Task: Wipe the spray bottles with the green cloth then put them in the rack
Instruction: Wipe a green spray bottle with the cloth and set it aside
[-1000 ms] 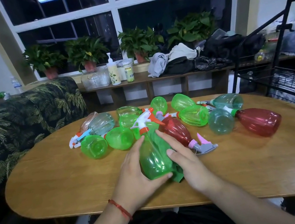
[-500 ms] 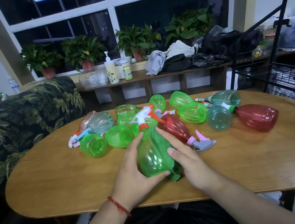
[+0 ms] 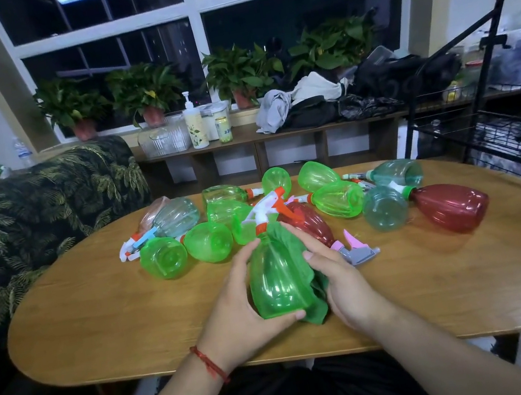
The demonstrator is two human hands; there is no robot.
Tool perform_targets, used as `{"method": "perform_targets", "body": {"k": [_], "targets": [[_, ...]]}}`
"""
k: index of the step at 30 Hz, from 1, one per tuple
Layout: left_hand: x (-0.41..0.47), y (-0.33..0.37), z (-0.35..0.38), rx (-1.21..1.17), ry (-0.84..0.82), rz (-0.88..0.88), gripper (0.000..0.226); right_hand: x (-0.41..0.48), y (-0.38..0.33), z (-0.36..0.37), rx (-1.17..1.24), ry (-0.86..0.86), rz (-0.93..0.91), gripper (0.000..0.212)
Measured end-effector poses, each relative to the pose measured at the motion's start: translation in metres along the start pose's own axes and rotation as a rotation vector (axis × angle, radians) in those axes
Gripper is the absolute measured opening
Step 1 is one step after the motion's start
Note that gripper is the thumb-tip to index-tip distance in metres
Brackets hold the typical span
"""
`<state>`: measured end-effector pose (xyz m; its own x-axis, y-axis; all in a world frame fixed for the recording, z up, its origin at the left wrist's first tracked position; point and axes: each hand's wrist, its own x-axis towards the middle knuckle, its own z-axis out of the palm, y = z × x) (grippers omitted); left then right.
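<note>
Nearest, the left hand (image 3: 239, 319), a red string at its wrist, grips the green spray bottle (image 3: 276, 278) over the near part of the wooden table (image 3: 100, 323), with its fingers curled round the left side and its thumb under the base. The right hand (image 3: 344, 283) holds the green cloth (image 3: 318, 305) against the bottle's right side, thumb and forefinger pressing on it. Its other fingers seem tucked behind the cloth. The bottle's white-and-orange nozzle points away. Beyond it, more spray bottles (image 3: 208, 246), green, teal and red, lie heaped on their sides. The black wire rack (image 3: 512, 135) stands at the far right.
</note>
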<state>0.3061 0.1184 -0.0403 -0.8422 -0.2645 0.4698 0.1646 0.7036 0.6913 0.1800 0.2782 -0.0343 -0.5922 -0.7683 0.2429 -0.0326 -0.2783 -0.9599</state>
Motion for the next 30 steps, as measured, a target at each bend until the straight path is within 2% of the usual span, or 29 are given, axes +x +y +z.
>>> {"method": "perform_targets", "body": {"k": [5, 10, 13, 18, 22, 24, 27, 30], "targets": [[0.000, -0.003, 0.001, 0.031, 0.030, 0.003, 0.126, -0.008, -0.002, 0.006, -0.205, -0.054, -0.082, 0.053], [0.000, -0.005, 0.002, 0.002, 0.134, -0.054, 0.122, -0.014, -0.002, 0.006, -0.504, -0.080, -0.257, 0.053], [0.002, -0.005, 0.002, -0.018, 0.182, -0.077, 0.119, -0.014, -0.001, 0.006, -0.568, -0.122, -0.300, 0.053], [0.002, -0.005, 0.000, -0.035, 0.150, -0.063, 0.118, -0.010, 0.001, 0.004, -0.471, -0.095, -0.238, 0.054], [-0.001, -0.001, -0.002, 0.002, 0.030, 0.003, 0.121, -0.003, 0.004, 0.001, -0.150, -0.070, -0.065, 0.050], [-0.002, 0.001, -0.004, -0.023, -0.004, 0.018, 0.121, 0.000, 0.005, 0.000, -0.066, -0.033, -0.018, 0.047], [-0.001, 0.001, -0.005, -0.042, -0.025, 0.021, 0.121, 0.001, 0.003, -0.001, -0.008, -0.006, -0.019, 0.048], [0.000, 0.000, -0.002, 0.036, -0.021, 0.054, 0.122, 0.000, 0.002, -0.002, -0.031, 0.016, -0.034, 0.051]]}}
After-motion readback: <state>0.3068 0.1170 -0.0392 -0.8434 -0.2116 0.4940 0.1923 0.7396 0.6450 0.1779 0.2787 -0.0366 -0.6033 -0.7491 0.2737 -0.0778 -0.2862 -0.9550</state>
